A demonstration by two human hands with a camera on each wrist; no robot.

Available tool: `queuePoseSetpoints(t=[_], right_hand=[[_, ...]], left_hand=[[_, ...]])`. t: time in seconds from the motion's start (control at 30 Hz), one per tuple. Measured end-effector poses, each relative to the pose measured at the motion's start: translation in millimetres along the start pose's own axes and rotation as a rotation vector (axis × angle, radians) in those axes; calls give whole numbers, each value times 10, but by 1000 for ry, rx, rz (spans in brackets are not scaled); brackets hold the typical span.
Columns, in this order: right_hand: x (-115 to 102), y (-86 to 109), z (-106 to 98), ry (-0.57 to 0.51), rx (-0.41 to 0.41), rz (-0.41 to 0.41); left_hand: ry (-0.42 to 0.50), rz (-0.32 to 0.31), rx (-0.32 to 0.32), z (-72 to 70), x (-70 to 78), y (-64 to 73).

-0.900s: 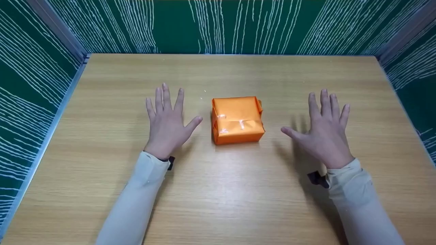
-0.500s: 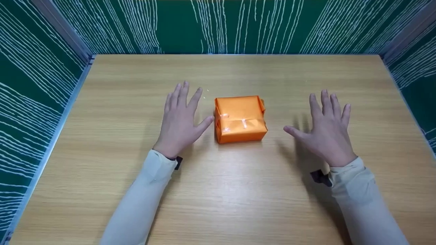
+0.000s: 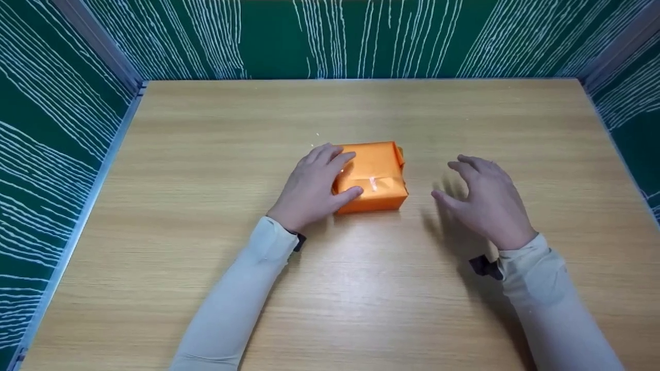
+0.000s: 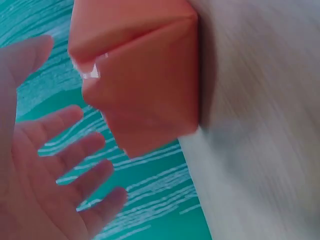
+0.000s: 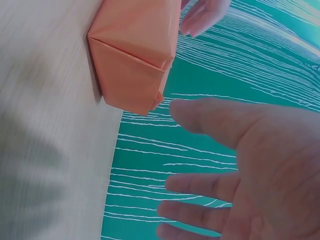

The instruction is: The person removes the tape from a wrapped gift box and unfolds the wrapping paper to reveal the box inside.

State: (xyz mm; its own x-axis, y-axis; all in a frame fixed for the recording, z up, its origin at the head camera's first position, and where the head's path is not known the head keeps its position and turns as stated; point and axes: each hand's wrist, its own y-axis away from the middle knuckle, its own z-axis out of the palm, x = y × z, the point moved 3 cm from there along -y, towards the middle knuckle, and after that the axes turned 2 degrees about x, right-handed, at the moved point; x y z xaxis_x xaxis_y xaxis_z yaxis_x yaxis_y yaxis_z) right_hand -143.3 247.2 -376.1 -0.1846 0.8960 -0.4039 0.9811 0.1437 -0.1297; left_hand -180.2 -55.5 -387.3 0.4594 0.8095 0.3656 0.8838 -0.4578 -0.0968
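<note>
An orange paper-wrapped box (image 3: 375, 175), with strips of clear tape on it, sits on the wooden table (image 3: 361, 288). Over its left end hovers my left hand (image 3: 314, 188), thumb and fingers spread and slightly bent, overlapping the top in the head view. The left wrist view shows a gap between those fingers (image 4: 90, 145) and the wrapped end of the box. To the right of the box, my right hand (image 3: 487, 201) hangs above the table with fingers loosely bent and holding nothing. Its thumb points toward the box, well apart from it.
Green walls (image 3: 273, 41) with white streaky lines close off the back and both sides of the table. Tiny pale specks (image 3: 315, 140) lie on the wood behind my left hand.
My left hand has moved right from beside the box to over its left end, its fingers bending. The right hand's fingers have bent from straight, while the arm stays nearly in place.
</note>
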Motion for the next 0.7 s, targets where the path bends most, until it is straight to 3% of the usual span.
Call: queuePoseSetpoints(t=[0.17,0.33,0.7], right_hand=[[-10,-2,3,4,1,6],[-13,-8,1,13,26,-14],[14,8,-20,37,58,-24]], left_hand=[[-47,23,-36,24,102,-85],[-23,50,-89,66,136,-112],[30,20,-123,80,128,-107]])
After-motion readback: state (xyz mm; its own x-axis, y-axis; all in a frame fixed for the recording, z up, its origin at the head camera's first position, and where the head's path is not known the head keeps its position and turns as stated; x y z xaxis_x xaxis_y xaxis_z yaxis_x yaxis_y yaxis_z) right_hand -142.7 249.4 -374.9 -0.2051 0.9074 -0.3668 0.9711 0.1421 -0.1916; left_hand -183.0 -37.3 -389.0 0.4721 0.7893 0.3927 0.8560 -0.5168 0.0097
